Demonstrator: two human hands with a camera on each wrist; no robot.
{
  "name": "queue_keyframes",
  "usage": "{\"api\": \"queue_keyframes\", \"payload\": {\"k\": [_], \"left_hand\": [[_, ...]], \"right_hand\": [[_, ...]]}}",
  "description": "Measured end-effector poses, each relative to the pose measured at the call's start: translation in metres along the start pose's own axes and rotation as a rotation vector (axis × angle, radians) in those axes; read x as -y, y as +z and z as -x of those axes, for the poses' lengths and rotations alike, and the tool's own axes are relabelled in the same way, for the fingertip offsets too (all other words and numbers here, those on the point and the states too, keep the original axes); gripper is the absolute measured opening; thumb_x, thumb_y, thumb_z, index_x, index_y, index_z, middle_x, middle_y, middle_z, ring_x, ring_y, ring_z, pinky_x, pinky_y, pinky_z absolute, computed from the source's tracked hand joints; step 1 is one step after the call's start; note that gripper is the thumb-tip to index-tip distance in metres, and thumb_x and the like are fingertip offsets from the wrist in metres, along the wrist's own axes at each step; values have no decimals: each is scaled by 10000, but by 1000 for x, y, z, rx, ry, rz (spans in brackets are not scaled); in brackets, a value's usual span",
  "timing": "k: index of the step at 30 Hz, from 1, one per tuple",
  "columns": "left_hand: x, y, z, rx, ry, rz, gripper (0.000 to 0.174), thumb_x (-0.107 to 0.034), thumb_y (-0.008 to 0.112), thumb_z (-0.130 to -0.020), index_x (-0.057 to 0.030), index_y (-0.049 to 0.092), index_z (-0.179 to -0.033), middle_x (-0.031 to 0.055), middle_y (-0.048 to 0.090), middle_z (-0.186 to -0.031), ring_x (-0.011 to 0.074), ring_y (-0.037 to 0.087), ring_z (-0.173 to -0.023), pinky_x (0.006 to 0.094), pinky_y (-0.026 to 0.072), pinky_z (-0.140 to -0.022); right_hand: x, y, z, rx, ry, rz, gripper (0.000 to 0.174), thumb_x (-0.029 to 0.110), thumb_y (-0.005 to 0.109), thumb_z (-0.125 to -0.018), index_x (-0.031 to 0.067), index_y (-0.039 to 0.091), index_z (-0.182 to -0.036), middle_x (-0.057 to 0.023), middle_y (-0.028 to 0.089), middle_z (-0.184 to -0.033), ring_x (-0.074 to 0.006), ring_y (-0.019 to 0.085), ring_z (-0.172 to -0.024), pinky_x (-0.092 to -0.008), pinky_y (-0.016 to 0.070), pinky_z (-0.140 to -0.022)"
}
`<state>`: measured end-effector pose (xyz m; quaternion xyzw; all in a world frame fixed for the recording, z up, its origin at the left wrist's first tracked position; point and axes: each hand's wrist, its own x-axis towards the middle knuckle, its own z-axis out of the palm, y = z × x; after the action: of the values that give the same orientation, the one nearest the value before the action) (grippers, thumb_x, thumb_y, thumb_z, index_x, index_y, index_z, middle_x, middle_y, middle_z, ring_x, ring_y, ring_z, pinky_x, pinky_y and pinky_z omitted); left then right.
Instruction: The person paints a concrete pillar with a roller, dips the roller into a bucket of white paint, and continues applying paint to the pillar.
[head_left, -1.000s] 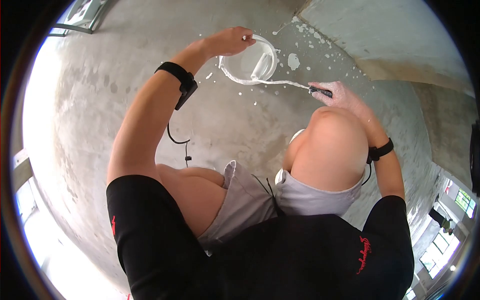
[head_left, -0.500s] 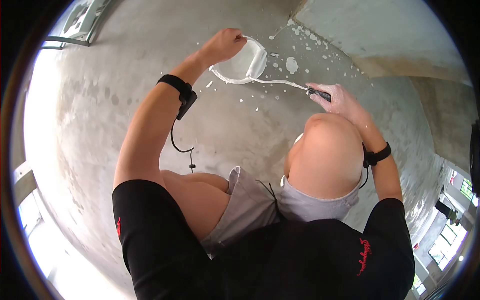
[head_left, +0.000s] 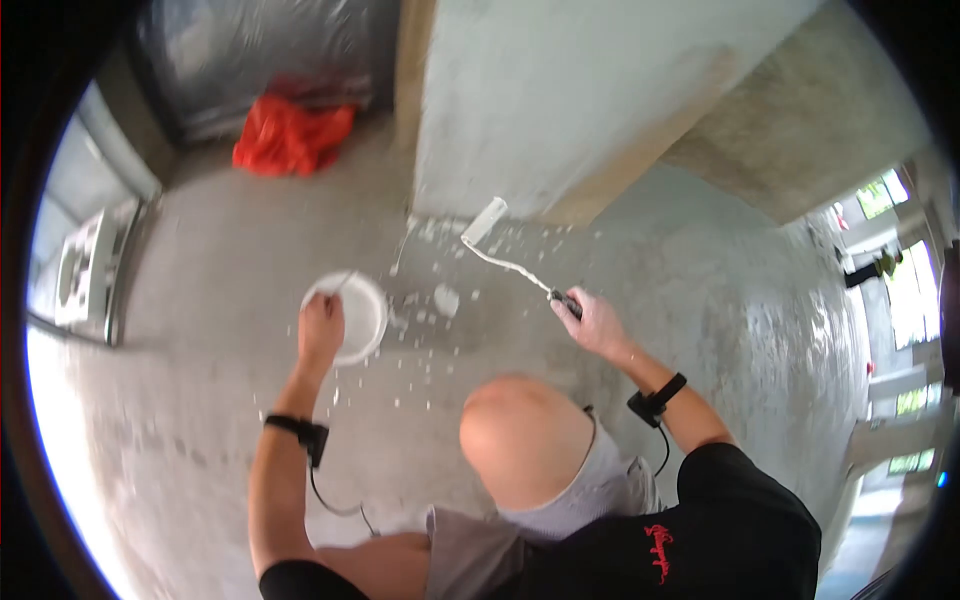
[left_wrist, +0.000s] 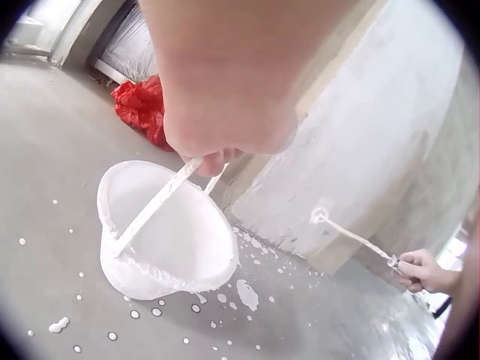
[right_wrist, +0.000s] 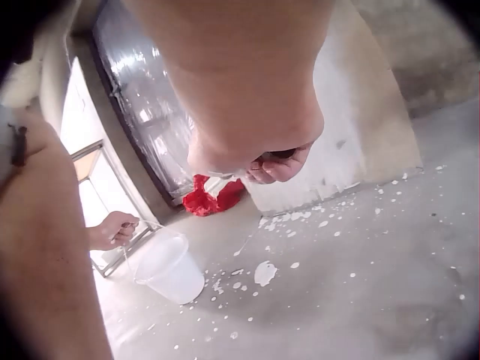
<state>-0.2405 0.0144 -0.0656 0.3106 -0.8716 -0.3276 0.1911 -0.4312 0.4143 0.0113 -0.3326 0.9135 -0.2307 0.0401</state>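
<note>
My left hand point(head_left: 322, 328) grips the wire-like handle point(left_wrist: 159, 204) of a white bucket point(head_left: 378, 325), its rim coated in white paint. The left wrist view shows the bucket tilted, with white paint inside. In my right hand point(head_left: 592, 325) is the dark grip of a paint roller point(head_left: 487, 221). Its bent rod is caked in paint, and the white roller head overlaps the lower part of the pale wall point(head_left: 540, 100) in the head view. From the right wrist, the right hand point(right_wrist: 277, 161) hides most of the roller.
White paint splashes point(head_left: 447, 299) dot the concrete floor between bucket and wall. A red plastic bag point(head_left: 292, 135) lies by a plastic-covered opening point(head_left: 270, 45) at the back. A white boxy unit point(head_left: 88, 270) stands at the left. A bent knee point(head_left: 525, 440) rises between the arms.
The roller has left the bucket and moved forward to the wall, held by the right hand. The head view has swung up, showing more wall and the red bag. The left hand keeps the bucket handle.
</note>
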Motion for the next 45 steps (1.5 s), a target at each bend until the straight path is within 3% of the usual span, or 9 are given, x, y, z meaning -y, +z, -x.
{"api": "queue_keyframes", "payload": {"k": [6,11,16,19,23,27,29,33,45], "left_hand": [[0,6,-6,-53,29,132,256,-165,534,-912,63,546,-796,225,581,-658,357,575,-590,415,445,-576],[-3,12,-12,-84,24,116,255,-156,523,-912,65,542,-786,224,586,-658,366,569,-588,416,444,-577],[2,13,-12,-65,0,101,260,-158,509,-914,68,545,-791,233,594,-671,388,570,-598,431,449,-588],[11,19,-17,-121,126,50,262,-158,502,-916,73,548,-802,245,596,-679,403,583,-617,441,454,-599],[0,14,-14,-68,47,108,261,-159,496,-919,72,551,-812,251,598,-684,411,594,-634,447,458,-605],[3,16,-13,-74,59,91,259,-159,490,-922,64,546,-803,245,594,-674,404,585,-615,447,451,-594],[0,15,-14,-66,58,91,258,-160,490,-922,61,542,-800,244,590,-669,399,580,-606,446,445,-587],[-5,11,-15,-35,47,97,253,-161,491,-922,53,534,-794,243,578,-655,389,571,-588,443,433,-573],[4,24,-19,-11,83,86,248,-159,501,-927,54,564,-817,242,599,-689,399,598,-634,442,448,-573]], "right_hand": [[-25,-37,-4,-436,145,-96,325,331,613,-919,12,560,-884,-176,559,-622,-350,596,-583,-395,447,-520],[-40,-83,-44,-680,172,-159,346,324,595,-934,-15,560,-872,-145,498,-592,-233,460,-501,-368,387,-494],[-46,-130,-91,-782,102,-170,356,330,570,-948,-22,547,-894,-164,527,-628,-258,501,-541,-377,406,-530],[-31,-158,-116,-841,60,-193,358,332,549,-958,-24,535,-923,-172,549,-651,-280,527,-566,-392,419,-556],[-14,-191,-144,-929,17,-119,378,344,503,-974,-32,522,-945,-194,582,-703,-338,569,-628,-426,435,-607],[-19,-204,-162,-883,65,-197,408,359,469,-984,-43,517,-935,-230,589,-755,-388,582,-707,-444,438,-645],[-54,-193,-179,-860,-2,-361,318,315,468,-1002,12,514,-916,0,448,-666,-85,421,-591,-268,368,-527],[-65,-170,-175,-836,-40,-354,294,301,452,-1006,33,514,-904,26,432,-663,-66,396,-572,-249,355,-505],[-84,-55,-94,-520,323,-434,371,377,438,-998,33,505,-876,-22,492,-649,-117,468,-589,-299,392,-530]]}}
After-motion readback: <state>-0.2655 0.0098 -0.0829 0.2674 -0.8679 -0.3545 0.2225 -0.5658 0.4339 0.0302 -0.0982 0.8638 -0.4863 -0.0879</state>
